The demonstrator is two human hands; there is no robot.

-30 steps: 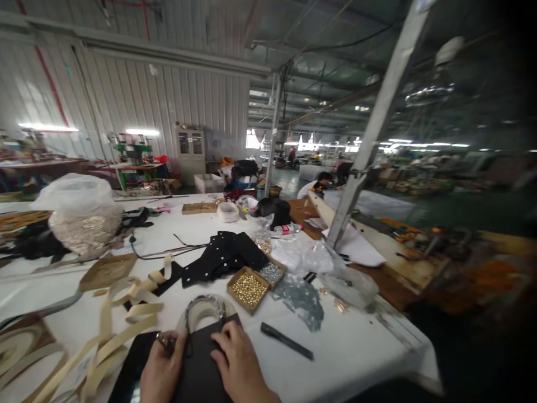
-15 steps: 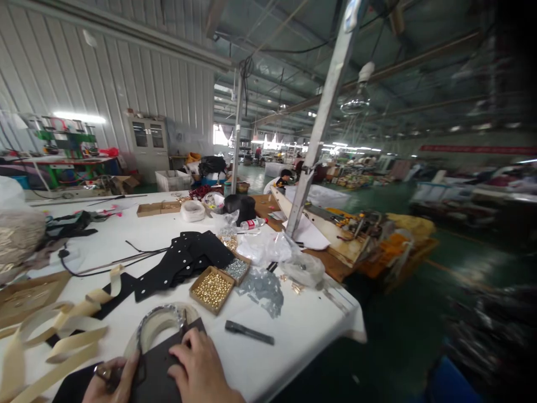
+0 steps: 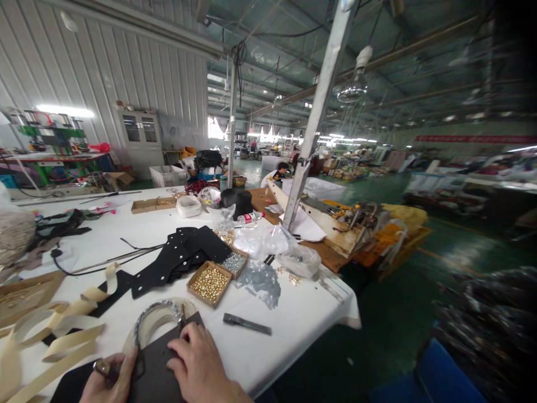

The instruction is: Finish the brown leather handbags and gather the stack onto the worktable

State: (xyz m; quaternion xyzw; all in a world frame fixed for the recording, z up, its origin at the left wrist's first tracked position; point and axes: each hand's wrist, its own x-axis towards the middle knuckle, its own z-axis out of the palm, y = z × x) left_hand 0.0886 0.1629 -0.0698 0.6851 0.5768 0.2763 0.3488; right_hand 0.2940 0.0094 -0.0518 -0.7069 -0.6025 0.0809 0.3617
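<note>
A dark stiff panel [image 3: 153,366], like part of a bag, lies at the table's near edge. An arched handle [image 3: 156,309] with a shiny twisted band joins its top edge. My left hand [image 3: 111,378] is closed at the panel's left side, the thumb near the handle's left end. A small shiny metal piece [image 3: 102,366] shows at its fingers; I cannot tell whether it is a ring or a held part. My right hand [image 3: 201,358] grips the panel's right part with bent fingers, close to the handle's other end. Behind the handle lies a pale roll of tape [image 3: 191,307].
Boxes of gold rivets [image 3: 210,284] and silver rivets [image 3: 234,262] stand ahead. Black punched pieces [image 3: 180,252] are stacked behind them. A dark flat tool [image 3: 247,323] lies rightward; beige strips [image 3: 71,336] curl at left. A metal post [image 3: 310,129] rises beyond, near a seated person [image 3: 280,170].
The view has shifted slightly, so the table's things appear a little further left and higher. Both hands keep nearly the same place on the panel.
</note>
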